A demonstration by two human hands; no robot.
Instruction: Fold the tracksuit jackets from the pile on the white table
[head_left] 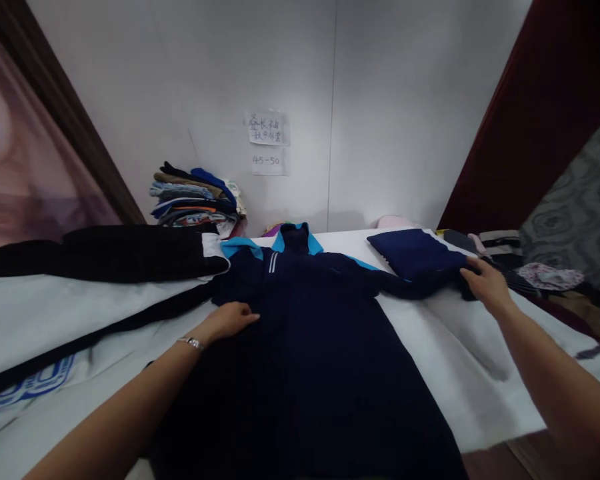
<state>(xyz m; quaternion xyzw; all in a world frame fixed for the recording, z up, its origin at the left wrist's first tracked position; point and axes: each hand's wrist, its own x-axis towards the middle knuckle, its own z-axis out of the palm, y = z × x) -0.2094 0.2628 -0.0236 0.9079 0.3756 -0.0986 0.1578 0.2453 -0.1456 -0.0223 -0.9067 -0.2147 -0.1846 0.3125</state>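
A dark navy jacket with a light blue collar and light blue shoulder trim lies spread over the front of the table, its collar toward the wall. My left hand, with a silver band at the wrist, rests at the jacket's left chest, fingers drawn together on the fabric. Out to the right, my right hand pinches the end of the jacket's sleeve, which is stretched sideways. Just behind that sleeve sits a folded navy garment. The lower jacket runs out of view at the bottom.
A black garment and a white one with blue print lie at left. Behind them rises a stack of folded clothes. More clothes are heaped at right. Paper signs hang on the wall.
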